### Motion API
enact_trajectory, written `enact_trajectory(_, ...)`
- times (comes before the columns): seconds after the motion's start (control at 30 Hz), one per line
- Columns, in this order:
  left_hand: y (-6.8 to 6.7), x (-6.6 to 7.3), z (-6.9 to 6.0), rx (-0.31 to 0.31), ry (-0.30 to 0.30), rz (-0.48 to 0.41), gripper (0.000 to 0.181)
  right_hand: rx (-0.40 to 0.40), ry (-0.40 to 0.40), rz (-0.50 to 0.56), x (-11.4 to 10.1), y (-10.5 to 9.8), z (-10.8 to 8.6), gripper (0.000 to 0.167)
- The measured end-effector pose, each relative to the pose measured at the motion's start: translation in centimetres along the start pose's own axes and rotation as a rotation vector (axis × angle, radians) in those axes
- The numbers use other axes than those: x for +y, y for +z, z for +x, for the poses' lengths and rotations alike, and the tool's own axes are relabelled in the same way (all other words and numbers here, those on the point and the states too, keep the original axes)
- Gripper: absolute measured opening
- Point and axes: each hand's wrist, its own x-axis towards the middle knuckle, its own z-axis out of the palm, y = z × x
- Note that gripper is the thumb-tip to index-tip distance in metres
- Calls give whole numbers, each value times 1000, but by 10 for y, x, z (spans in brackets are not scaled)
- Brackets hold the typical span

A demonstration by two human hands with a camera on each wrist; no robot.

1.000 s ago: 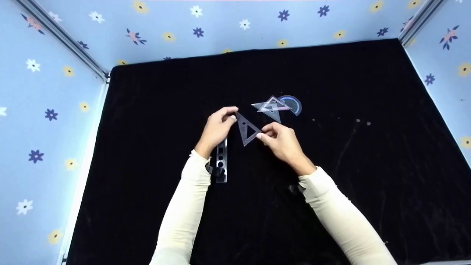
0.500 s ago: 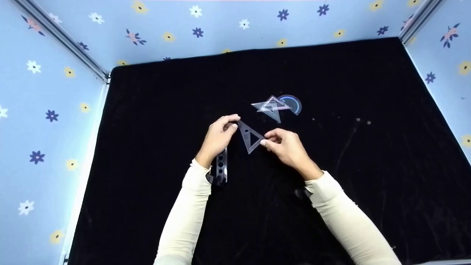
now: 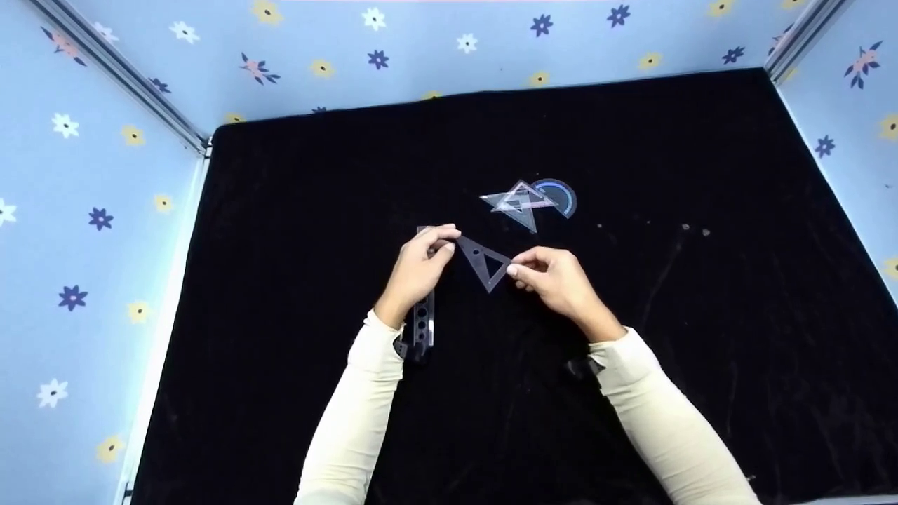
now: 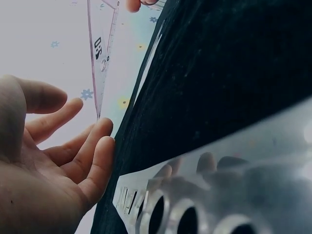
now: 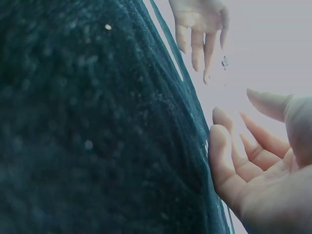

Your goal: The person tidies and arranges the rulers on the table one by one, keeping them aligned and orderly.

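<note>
In the head view, my left hand (image 3: 415, 270) and right hand (image 3: 561, 280) hold a small clear set square (image 3: 480, 264) between them. Fingertips and thumb of the left pinch its upper left corner, and the right pinches the corner on the other side. It has a round hole and a triangular cut-out. The left wrist view shows its pinkish edge and printed marks, while the set square (image 4: 100, 53) runs down to my left fingertips. Beneath the left hand and wrist lies a clear ruler (image 3: 431, 326) with several cut-out holes, partly hidden by them.
Farther back on the black cloth (image 3: 337, 182), two clear set squares (image 3: 520, 219) overlap, one pink-edged. A protractor (image 3: 570, 203) with a blue arc lies against them at the right. Flower-patterned walls (image 3: 421, 49) stand at the back and both sides.
Both hands have moved the set square toward the person and slightly right, and it has turned a little. The ruler's far end now shows beyond the left hand. The overlapping pieces stay put.
</note>
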Motion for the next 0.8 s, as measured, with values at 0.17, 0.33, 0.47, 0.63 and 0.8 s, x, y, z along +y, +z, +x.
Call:
enact_trajectory(0.17,0,0,-7,0,-9,14,25,-10,10,56,3,-4,0,15)
enact_trajectory(0.33,1,1,-15,0,-16,15,25,-28,9,93,6,-7,0,20)
enact_trajectory(0.47,3,3,-21,-6,-15,0,24,-31,17,120,8,-8,0,20)
enact_trajectory(0.63,4,5,-26,-6,-17,-27,24,-17,40,161,8,-9,0,14)
enact_trajectory(0.8,4,9,-30,-5,-24,-37,25,-14,48,186,9,-9,-1,14)
